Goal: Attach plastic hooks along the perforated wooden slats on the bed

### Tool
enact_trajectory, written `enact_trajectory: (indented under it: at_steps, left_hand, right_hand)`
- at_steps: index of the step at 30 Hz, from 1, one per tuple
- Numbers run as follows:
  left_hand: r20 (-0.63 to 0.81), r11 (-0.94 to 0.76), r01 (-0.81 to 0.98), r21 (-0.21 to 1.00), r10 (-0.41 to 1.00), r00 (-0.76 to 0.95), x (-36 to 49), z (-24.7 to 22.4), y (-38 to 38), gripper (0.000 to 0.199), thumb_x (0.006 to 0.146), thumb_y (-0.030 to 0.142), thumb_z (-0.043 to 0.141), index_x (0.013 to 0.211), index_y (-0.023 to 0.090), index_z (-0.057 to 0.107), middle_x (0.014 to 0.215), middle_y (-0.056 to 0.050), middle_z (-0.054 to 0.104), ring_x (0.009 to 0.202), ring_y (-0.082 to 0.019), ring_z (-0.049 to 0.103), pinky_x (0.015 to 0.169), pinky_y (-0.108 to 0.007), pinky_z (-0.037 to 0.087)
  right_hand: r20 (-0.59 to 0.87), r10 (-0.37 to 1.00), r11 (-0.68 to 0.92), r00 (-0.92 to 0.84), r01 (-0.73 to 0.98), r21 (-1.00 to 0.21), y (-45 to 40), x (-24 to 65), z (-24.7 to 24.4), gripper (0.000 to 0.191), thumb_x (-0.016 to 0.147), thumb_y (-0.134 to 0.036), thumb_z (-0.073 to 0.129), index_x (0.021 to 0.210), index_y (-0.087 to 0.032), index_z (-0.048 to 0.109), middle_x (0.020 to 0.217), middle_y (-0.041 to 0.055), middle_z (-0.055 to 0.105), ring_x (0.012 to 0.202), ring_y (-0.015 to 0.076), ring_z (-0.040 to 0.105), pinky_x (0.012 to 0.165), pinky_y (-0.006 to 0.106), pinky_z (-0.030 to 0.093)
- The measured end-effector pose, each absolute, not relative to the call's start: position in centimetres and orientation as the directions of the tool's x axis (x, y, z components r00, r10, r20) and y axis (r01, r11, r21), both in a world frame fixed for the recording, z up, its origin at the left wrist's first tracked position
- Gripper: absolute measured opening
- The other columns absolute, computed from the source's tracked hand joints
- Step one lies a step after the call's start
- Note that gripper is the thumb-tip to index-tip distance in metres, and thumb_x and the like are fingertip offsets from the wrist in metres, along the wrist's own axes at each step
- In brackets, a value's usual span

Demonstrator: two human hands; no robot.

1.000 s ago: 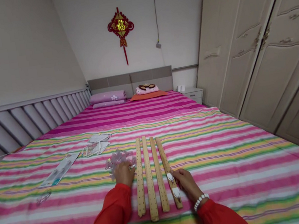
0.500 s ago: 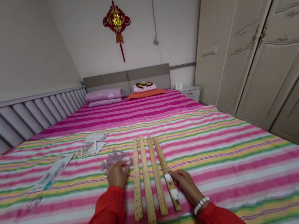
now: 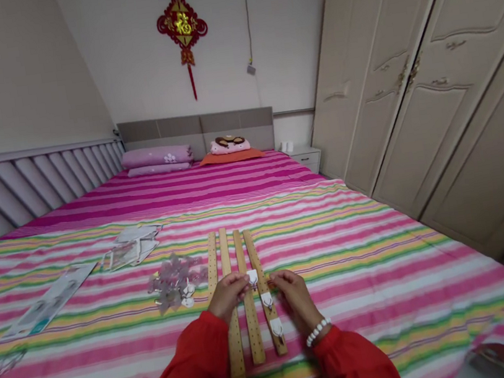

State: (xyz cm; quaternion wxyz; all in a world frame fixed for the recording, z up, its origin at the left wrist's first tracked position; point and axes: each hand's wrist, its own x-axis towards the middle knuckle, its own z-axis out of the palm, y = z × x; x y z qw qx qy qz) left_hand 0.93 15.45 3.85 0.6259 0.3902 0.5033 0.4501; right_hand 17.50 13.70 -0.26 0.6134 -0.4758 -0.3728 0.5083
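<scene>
Between the thumb and fingers of my left hand (image 3: 229, 295) is a white adhesive hook (image 3: 252, 276), held over the upper part of the rightmost wooden strip (image 3: 253, 251). Two more white hooks, a nearer one (image 3: 277, 329) and a farther one (image 3: 267, 301), sit on that strip. My right hand (image 3: 293, 292) is closed in a pinch beside the strip's right edge; what its fingertips hold, if anything, is too small to make out. Three other wooden strips with rows of holes, one in the middle (image 3: 252, 320), lie alongside, partly under my left hand.
Left of the strips lies a pile of small clear-wrapped pieces (image 3: 175, 278) with loose white hooks. Farther left are torn packaging (image 3: 132, 249), a long blister card (image 3: 56, 298) and a thin wire-like loop (image 3: 8, 361). Everything rests on a striped bedsheet (image 3: 362, 273).
My left hand has moved right from the pile to the rightmost strip, carrying a white hook. My right hand has shifted slightly up along the strip. The view has turned right.
</scene>
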Motion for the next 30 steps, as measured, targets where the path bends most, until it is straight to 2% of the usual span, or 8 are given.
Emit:
enact_trajectory:
  at_steps: [4,9,13,17,23,30]
  left_hand:
    - [-0.304,0.309,-0.076,0.948,0.950,0.066,2.6,2.9,16.3,0.034,0.048,0.038,0.081,0.063,0.014,0.062,0.049,0.003,0.057,0.047,-0.006,0.049,0.046,-0.018,0.032]
    - [-0.227,0.225,0.103,0.969,0.974,0.012,3.4,2.2,17.2,0.020,0.059,0.028,0.073,0.058,0.015,0.058,0.048,0.003,0.056,0.049,-0.010,0.054,0.051,-0.022,0.042]
    - [-0.192,0.196,0.136,0.971,0.980,-0.041,3.9,1.4,17.8,0.010,0.063,0.016,0.067,0.068,0.014,0.059,0.053,0.003,0.059,0.052,-0.011,0.057,0.057,-0.023,0.046]
    - [-0.148,0.154,0.214,0.965,0.988,-0.045,4.1,0.8,18.0,0.007,0.067,0.013,0.061,0.073,0.015,0.061,0.056,0.003,0.060,0.056,-0.011,0.059,0.059,-0.022,0.045]
    - [-0.029,0.043,0.562,0.826,0.999,-0.034,4.1,0.8,17.8,0.007,0.073,0.015,0.057,0.075,0.017,0.064,0.066,0.000,0.065,0.065,-0.012,0.061,0.062,-0.022,0.042]
    - [-0.030,0.042,0.681,0.731,0.999,-0.029,4.3,1.5,17.6,0.007,0.074,0.018,0.056,0.076,0.018,0.064,0.073,-0.001,0.067,0.068,-0.012,0.059,0.061,-0.022,0.038]
  right_hand:
    - [-0.066,0.992,-0.035,0.104,-0.275,-0.961,14.9,17.2,1.2,0.029,0.058,-0.039,0.076,0.070,-0.014,0.069,0.049,-0.0011,0.060,0.042,0.0102,0.050,0.041,0.021,0.036]
    - [-0.104,0.991,-0.075,0.088,-0.282,-0.956,15.9,16.9,1.5,0.027,0.051,-0.035,0.078,0.062,-0.013,0.068,0.045,0.0001,0.061,0.040,0.0101,0.050,0.043,0.023,0.040]
    - [-0.128,0.986,-0.094,0.105,-0.281,-0.955,16.3,16.7,0.8,0.022,0.052,-0.032,0.075,0.061,-0.013,0.068,0.047,0.0014,0.063,0.042,0.0104,0.052,0.044,0.023,0.041]
    - [-0.141,0.982,-0.104,0.127,-0.259,-0.960,16.7,16.6,0.1,0.017,0.054,-0.027,0.071,0.059,-0.012,0.066,0.048,0.0017,0.064,0.041,0.0095,0.051,0.043,0.021,0.040]
    - [-0.137,0.976,-0.096,0.170,-0.229,-0.969,17.5,16.4,-0.8,0.011,0.054,-0.023,0.068,0.055,-0.014,0.063,0.043,-0.0014,0.059,0.038,0.0085,0.047,0.041,0.021,0.037]
    - [-0.126,0.966,-0.084,0.225,-0.187,-0.979,17.9,16.3,-1.6,0.009,0.052,-0.022,0.066,0.053,-0.015,0.061,0.040,-0.0035,0.056,0.038,0.0091,0.046,0.041,0.022,0.036]
